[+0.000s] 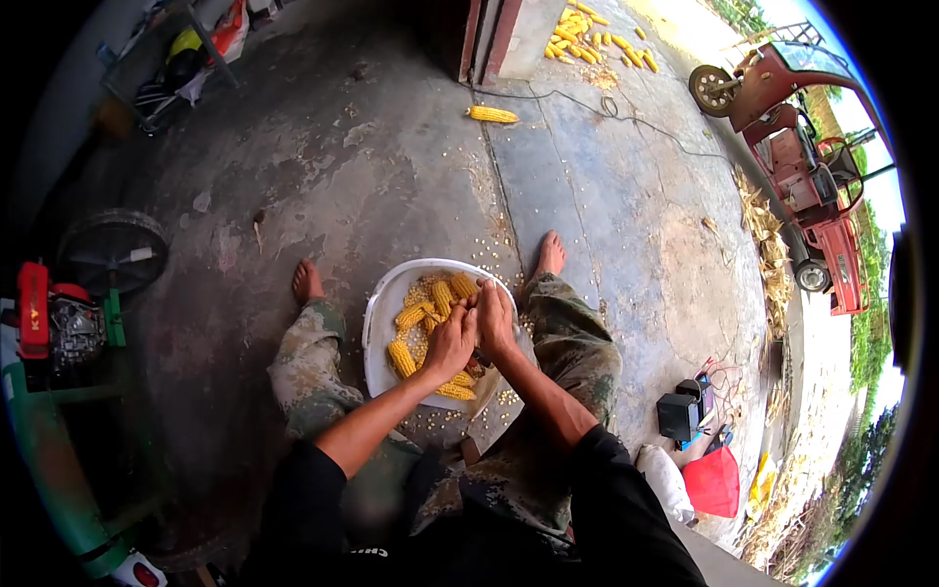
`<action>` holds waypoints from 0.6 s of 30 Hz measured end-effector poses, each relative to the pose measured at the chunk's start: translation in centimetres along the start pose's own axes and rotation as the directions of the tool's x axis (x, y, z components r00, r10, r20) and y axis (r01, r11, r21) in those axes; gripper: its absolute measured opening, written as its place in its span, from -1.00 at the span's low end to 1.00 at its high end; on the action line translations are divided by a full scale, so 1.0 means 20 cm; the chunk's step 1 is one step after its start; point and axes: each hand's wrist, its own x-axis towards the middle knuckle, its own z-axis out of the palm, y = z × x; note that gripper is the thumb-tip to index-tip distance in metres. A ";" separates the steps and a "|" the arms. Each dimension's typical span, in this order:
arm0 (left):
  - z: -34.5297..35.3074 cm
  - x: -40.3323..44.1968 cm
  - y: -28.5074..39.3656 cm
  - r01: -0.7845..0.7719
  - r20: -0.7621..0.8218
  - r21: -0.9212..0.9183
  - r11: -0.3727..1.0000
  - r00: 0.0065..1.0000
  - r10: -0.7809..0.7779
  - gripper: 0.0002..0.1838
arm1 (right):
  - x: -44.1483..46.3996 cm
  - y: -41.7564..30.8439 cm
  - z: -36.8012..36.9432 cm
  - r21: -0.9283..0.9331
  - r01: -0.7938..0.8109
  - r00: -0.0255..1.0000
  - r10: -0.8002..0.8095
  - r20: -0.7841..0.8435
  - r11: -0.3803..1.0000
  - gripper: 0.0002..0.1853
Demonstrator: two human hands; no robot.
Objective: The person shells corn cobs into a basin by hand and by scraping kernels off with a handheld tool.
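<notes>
Over a white basin (pixel 374 338) between the person's legs, both hands meet near its right side. My left hand (pixel 452 342) has its fingers curled and pressed against the other hand. My right hand (pixel 495 315) is closed too, beside the basin's right rim. What lies between the hands is hidden by the fingers. Yellow corn cobs surround them in the basin: one (pixel 402 358) at the left, one (pixel 442 297) at the far side, another (pixel 456 391) at the near side. Loose kernels lie among the cobs.
A single cob (pixel 492 114) and scattered kernels lie on the concrete floor. A cob pile (pixel 587 41) and a cable (pixel 608 110) are farther off. At right are a red three-wheeler (pixel 797 166), black boxes (pixel 679 415) and a red bag (pixel 712 482); at left, an engine machine (pixel 73 328).
</notes>
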 end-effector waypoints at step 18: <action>-0.07 0.07 -0.11 0.489 0.138 -0.426 0.761 0.867 -0.479 -0.66 | 0.02 -0.24 -0.01 0.464 -0.208 0.974 0.138 0.179 0.861 -0.57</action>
